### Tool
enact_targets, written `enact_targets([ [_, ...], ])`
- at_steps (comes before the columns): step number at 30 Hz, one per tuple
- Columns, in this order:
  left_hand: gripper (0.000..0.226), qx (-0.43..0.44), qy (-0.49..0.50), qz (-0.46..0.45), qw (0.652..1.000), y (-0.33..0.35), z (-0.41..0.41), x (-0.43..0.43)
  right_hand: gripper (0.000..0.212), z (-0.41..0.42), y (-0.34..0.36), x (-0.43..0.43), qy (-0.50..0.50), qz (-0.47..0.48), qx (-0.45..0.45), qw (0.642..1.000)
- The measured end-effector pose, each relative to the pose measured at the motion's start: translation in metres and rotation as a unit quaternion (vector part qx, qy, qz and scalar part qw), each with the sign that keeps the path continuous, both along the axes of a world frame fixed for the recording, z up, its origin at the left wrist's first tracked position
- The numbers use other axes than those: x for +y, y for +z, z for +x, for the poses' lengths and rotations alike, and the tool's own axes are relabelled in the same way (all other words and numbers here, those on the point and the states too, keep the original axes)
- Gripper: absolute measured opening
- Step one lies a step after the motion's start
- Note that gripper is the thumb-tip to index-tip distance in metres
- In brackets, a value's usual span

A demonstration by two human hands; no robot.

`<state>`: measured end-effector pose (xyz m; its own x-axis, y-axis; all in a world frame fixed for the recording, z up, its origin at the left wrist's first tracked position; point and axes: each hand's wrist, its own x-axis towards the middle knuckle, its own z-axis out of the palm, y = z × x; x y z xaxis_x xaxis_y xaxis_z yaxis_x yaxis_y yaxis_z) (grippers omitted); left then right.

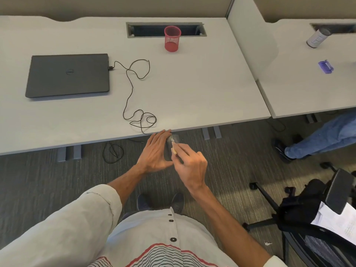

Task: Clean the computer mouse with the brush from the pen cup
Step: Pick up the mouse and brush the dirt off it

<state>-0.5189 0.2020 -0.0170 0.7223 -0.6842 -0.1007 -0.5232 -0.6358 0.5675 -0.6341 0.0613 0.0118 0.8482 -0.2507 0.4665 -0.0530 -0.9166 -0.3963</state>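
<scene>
My left hand (156,151) holds the dark grey computer mouse (169,148) in the air just off the desk's front edge, fingers wrapped along its left side. My right hand (189,164) pinches a small pale wooden brush (174,149) and presses its tip on the mouse's top. The mouse's black cable (133,89) loops over the desk to the closed laptop (68,75). The red mesh pen cup (172,38) stands at the back of the desk and looks empty.
The grey desk (202,89) has a cable slot (165,29) behind the cup. A neighbouring desk on the right carries a white can (316,38) and a purple object (325,67). Another person's leg (323,137) and an office chair (316,218) are at the right.
</scene>
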Motion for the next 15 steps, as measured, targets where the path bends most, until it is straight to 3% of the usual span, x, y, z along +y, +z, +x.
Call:
enact_targets([
  [15,0.117,0.014,-0.005,0.001,1.000,-0.001,0.011,-0.002,0.024,0.002,-0.012,0.007,0.067,0.005,0.038,0.997],
])
